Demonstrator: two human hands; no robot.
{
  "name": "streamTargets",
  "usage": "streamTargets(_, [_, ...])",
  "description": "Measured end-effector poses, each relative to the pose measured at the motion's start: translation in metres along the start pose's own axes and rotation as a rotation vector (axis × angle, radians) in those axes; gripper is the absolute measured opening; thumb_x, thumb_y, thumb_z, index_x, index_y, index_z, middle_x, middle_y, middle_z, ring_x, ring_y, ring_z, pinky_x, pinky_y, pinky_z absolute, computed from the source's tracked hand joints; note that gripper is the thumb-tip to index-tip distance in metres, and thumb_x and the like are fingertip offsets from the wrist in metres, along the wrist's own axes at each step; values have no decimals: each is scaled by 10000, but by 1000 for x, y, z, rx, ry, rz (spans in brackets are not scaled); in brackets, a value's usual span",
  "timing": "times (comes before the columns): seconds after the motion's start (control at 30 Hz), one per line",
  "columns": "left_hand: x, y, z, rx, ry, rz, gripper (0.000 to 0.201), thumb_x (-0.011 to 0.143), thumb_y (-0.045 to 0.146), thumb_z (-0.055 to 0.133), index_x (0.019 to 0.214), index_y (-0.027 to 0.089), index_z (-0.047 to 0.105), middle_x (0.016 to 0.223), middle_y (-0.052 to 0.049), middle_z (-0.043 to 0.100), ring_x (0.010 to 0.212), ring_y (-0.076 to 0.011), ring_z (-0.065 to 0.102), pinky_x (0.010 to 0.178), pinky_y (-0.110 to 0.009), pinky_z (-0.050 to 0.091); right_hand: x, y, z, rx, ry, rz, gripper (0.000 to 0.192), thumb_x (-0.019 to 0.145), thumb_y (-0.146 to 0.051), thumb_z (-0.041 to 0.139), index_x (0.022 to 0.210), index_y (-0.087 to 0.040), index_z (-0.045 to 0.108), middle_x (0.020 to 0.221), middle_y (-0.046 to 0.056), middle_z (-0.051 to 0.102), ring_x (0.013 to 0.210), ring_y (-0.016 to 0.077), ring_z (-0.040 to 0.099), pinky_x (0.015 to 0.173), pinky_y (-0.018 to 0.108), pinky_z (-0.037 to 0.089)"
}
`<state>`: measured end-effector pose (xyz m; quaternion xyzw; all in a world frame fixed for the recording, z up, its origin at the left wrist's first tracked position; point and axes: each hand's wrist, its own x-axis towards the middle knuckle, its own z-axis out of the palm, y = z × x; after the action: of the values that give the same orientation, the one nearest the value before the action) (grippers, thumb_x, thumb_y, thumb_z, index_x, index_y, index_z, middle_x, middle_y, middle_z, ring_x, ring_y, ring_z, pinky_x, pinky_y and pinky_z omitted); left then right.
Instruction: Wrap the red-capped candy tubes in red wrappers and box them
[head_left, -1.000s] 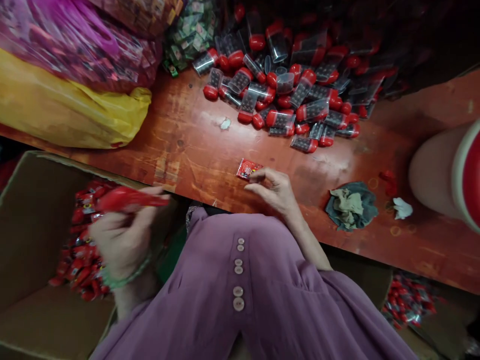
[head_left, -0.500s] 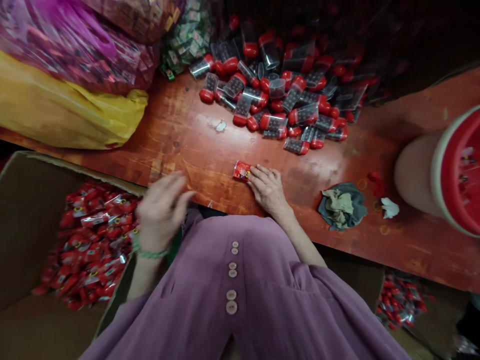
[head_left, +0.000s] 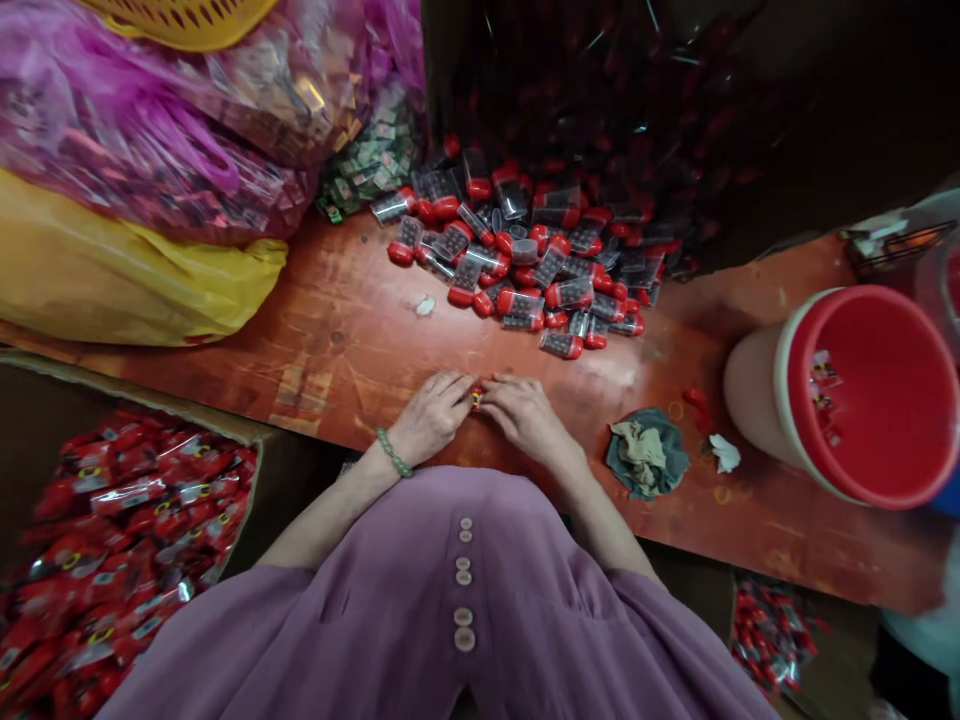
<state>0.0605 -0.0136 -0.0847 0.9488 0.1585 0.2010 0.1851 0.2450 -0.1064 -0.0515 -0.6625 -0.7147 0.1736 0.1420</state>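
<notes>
A reddish-brown wood-grain tabletop (head_left: 330, 285) slants across the view, scuffed with paler patches (head_left: 324, 395) toward the near edge. A soft whitish sheen (head_left: 442, 335) lights its middle; the upper right sinks into deep shadow (head_left: 810, 120).

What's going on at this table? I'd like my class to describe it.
A person's left hand and right hand hold a small red printed packet between them at the reddish-brown table. Farther back lies a loose pile of clear plastic containers with red rounded ends. On the left, a brown cardboard box holds many shiny red packets.
</notes>
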Motion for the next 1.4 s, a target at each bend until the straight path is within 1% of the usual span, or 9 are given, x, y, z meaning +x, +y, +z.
streamTargets(0.1, [3, 0, -4, 10, -59, -17, 275, 958, 101, 447, 909, 138, 714, 965, -123, 692, 899, -215, 616, 813, -377, 535, 25, 18, -27, -117, 150, 118, 252, 996, -316, 492, 1070, -204, 705, 1122, 123, 735, 1027, 280, 623, 911, 469, 477])
streamTargets(0.23, [8, 0, -10, -29, -127, -19, 256, 987, 193, 471, 891, 130, 700, 858, -88, 632, 822, -192, 559, 768, -341, 513, 66, 48, -39, -315, 338, 255, 303, 968, -392, 529, 1159, -200, 664, 1204, 149, 673, 1064, 332, 547, 858, 503, 470])
streamTargets(0.33, [11, 1, -16, -74, -163, -39, 276, 994, 282, 488, 899, 126, 696, 858, -84, 616, 814, -185, 552, 758, -337, 512, 86, 65, -34, -345, 322, 279, 337, 948, -391, 551, 1178, -165, 649, 1119, 169, 656, 1055, 348, 526, 860, 536, 463])
streamTargets(0.53, [15, 3, -20, -111, -201, -128, 295, 992, 191, 446, 867, 121, 704, 891, -103, 633, 850, -199, 564, 791, -342, 529, 89, 68, -31, -281, 226, 297, 286, 915, -320, 584, 1157, -177, 636, 1092, 164, 610, 1047, 357, 533, 870, 537, 451])
streamTargets(0.73, [15, 5, -11, -27, -127, -151, 248, 944, 121, 488, 797, 129, 687, 842, -105, 651, 807, -210, 583, 750, -342, 526, 71, 60, -31, 26, 295, 224, 138, 914, -261, 538, 1018, -203, 607, 1031, 112, 627, 989, 268, 578, 873, 415, 489])
streamTargets(0.93, [13, 6, -5, -29, -45, -154, 192, 948, 193, 549, 818, 145, 682, 842, -92, 671, 807, -200, 611, 755, -336, 518, 36, 40, -28, 349, 433, 263, 153, 902, -291, 593, 1029, -206, 588, 952, 50, 685, 830, 190, 620, 767, 340, 507])
streamTargets(1.17, [13, 5, -7, -125, -104, -159, 291, 972, 305, 544, 821, 131, 722, 827, -85, 682, 811, -188, 630, 764, -328, 540, 8, 21, -14, 599, 484, 321, 147, 882, -296, 655, 993, -216, 599, 915, -4, 688, 793, 136, 626, 759, 302, 506])
streamTargets(1.3, [16, 4, -9, -137, -109, -191, 247, 969, 245, 539, 874, 119, 730, 891, -99, 705, 849, -200, 650, 804, -329, 553, 1, 17, -7, 900, 489, 400, 195, 844, -315, 702, 971, -212, 595, 893, -20, 692, 795, 118, 636, 779, 291, 515])
streamTargets(1.4, [17, 6, -7, -98, -128, -216, 187, 944, 185, 557, 905, 105, 722, 930, -116, 709, 869, -223, 650, 817, -348, 555, -2, 15, -6, 1135, 494, 458, 229, 815, -324, 735, 964, -214, 601, 851, -32, 695, 738, 101, 644, 712, 254, 521])
